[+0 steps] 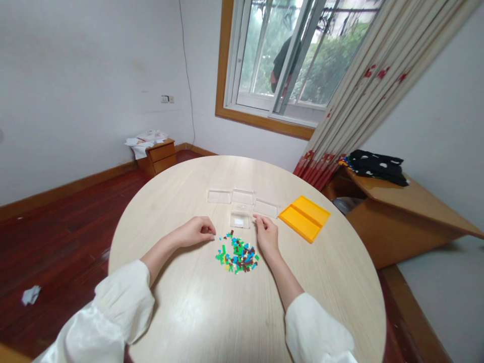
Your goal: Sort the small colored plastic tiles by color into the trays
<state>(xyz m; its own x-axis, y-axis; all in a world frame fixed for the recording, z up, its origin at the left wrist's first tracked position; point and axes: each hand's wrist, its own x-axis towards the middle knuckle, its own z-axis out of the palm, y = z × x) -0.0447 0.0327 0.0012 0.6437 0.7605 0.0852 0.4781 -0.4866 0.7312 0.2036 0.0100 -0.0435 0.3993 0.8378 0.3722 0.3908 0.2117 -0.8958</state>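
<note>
On the round table lies a loose pile of small plastic building bricks (239,256) in green, blue, brown, yellow and white. My left hand (198,231) rests at the pile's left side, its fingers curled and thumb near them; whatever may be between them is too small to make out. To the right of the pile is my right hand (267,235), fingers bent together, its tips close to a small clear box (239,220) with a whitish patch inside. What those fingers hold, if anything, is hidden. Beyond stand more clear boxes (219,196).
An orange-yellow two-part tray (304,218) lies at the right of the table (196,307). A tilted wooden cabinet (381,222) with dark cloth on top stands past the right edge. A small drawer unit (162,156) with papers is at the far left. Outside the window is a person (282,63).
</note>
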